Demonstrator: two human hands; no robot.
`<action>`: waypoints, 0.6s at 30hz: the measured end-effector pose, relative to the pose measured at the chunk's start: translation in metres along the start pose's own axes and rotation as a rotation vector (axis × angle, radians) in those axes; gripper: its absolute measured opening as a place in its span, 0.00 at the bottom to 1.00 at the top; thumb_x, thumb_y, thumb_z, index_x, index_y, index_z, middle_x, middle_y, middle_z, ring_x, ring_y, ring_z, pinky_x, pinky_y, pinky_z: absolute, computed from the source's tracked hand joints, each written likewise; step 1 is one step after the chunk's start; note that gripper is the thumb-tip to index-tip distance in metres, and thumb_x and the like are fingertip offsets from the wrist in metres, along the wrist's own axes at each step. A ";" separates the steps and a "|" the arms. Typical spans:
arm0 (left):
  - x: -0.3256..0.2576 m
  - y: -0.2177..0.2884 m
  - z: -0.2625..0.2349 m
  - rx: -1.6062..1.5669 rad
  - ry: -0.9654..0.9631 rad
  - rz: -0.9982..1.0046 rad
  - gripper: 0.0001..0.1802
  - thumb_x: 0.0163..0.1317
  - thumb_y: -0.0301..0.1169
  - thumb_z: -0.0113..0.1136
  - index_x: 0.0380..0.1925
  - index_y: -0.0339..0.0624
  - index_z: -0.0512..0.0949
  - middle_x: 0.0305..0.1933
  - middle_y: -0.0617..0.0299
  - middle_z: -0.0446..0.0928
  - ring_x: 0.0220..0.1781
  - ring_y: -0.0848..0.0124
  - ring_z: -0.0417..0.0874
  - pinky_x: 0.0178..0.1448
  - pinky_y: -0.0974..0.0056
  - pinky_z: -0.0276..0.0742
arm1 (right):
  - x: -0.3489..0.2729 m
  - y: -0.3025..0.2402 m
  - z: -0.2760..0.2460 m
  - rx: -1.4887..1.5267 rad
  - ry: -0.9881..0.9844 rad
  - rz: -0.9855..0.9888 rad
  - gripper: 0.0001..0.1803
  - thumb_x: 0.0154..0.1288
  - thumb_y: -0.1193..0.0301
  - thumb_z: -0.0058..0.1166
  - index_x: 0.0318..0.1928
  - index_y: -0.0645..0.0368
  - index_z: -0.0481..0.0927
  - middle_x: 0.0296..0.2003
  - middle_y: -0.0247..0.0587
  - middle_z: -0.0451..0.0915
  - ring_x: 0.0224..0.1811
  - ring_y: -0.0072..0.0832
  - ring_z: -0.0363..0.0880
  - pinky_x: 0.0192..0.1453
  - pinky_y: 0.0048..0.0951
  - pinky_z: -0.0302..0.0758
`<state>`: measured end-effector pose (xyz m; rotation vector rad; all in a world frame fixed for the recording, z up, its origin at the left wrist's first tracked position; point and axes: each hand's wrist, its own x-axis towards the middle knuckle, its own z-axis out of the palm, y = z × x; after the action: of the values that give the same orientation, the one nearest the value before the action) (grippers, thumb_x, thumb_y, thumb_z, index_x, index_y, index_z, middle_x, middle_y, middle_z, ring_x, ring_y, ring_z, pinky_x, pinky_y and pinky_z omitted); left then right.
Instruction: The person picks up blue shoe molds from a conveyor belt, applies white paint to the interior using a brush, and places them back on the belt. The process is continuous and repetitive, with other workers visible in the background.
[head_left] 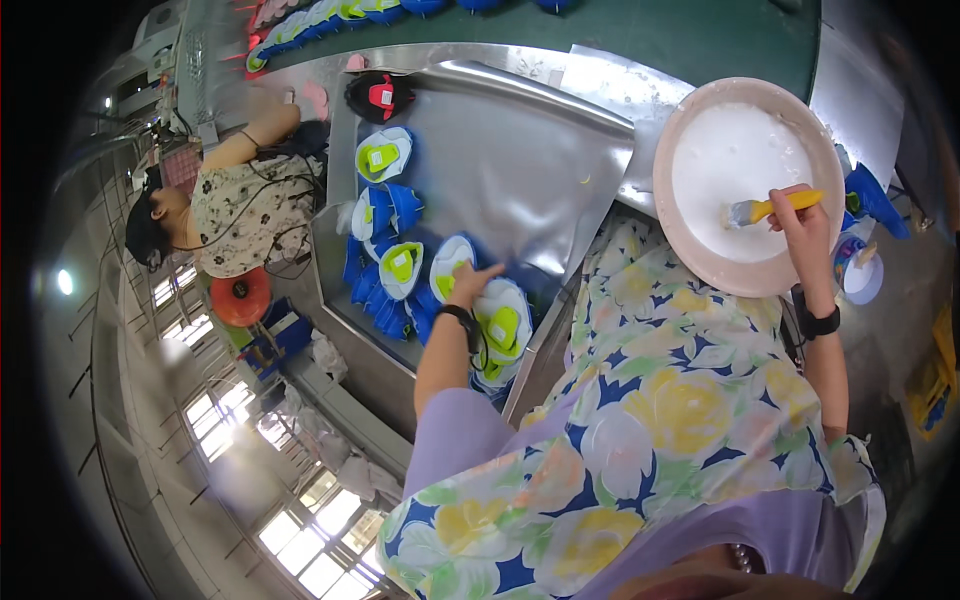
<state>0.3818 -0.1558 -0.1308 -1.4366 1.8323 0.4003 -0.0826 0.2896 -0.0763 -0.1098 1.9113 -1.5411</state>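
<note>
My right hand (803,228) is closed round the yellow handle of a brush (764,208). The bristles meet the white liquid (735,160) inside a wide pinkish basin (672,225). Down in the metal tray (500,150), my left hand (467,290) reaches among blue shoe uppers with white linings. One finger stretches out to the right, while others lie at the opening of a white-lined shoe upper (452,255), apparently touching it. Beside that wrist rest shoe uppers with lime-green insoles (505,325). Another lime-green one (401,268) lies to the left.
A black shoe upper with a red label area (380,96) sits at the tray's far left corner. Beyond it, a row of shoe uppers (330,20) lines a green belt (640,35). Another person (250,200) works at left. A small white container (860,275) stands right of the basin.
</note>
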 end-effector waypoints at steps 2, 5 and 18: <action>-0.014 0.038 0.022 0.066 0.191 0.067 0.56 0.45 0.54 0.73 0.66 0.28 0.60 0.63 0.30 0.67 0.65 0.42 0.71 0.68 0.51 0.67 | -0.008 -0.003 0.004 -0.063 0.004 -0.027 0.11 0.69 0.65 0.59 0.38 0.61 0.78 0.27 0.33 0.79 0.28 0.16 0.77 0.32 0.18 0.72; -0.007 0.033 0.000 0.005 0.337 0.282 0.39 0.48 0.48 0.68 0.52 0.27 0.73 0.48 0.32 0.79 0.51 0.42 0.80 0.55 0.50 0.76 | -0.015 -0.003 0.003 -0.059 -0.014 -0.067 0.11 0.69 0.64 0.59 0.38 0.61 0.78 0.28 0.33 0.80 0.27 0.16 0.77 0.32 0.18 0.73; -0.018 0.211 -0.095 -1.110 -0.156 0.648 0.22 0.67 0.29 0.56 0.59 0.35 0.68 0.51 0.56 0.77 0.51 0.64 0.79 0.54 0.58 0.75 | -0.010 0.016 0.033 -0.210 0.069 -0.280 0.12 0.66 0.65 0.61 0.39 0.61 0.79 0.27 0.39 0.81 0.27 0.22 0.78 0.33 0.24 0.74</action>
<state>0.1530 -0.1380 -0.0972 -1.2963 1.9686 2.0248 -0.0516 0.2714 -0.0888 -0.4373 2.1823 -1.5314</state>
